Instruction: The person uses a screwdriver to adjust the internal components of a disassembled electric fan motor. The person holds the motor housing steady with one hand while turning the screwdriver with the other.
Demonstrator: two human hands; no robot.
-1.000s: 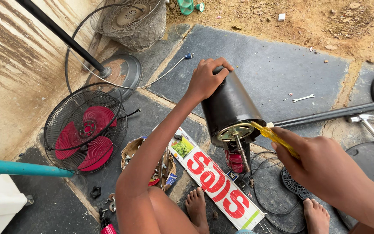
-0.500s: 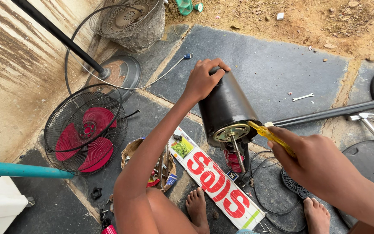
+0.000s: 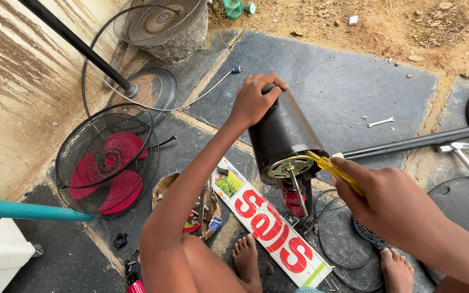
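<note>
motor, a black cylinder, sits tilted above the slate floor at centre, its brass-coloured end plate and bare shaft facing the camera. right hand is closed around a yellow screwdriver, whose tip meets the rim of that end plate. left hand is clasped over the motor's far end, fingers curled on the casing. below the motor lie a red can, a loop of black wire and a long white board with red lettering, which runs between two bare feet. just left of the board, a torn cardboard tray holds small parts. farther left, a black fan cage with red blades rests on the floor beside a teal rail. right of the motor, a black pole stretches across the slate, a hammer near it and a small spanner beyond. at the far edge, a second fan guard lies on a concrete block, a round base with a stand next to it.
</note>
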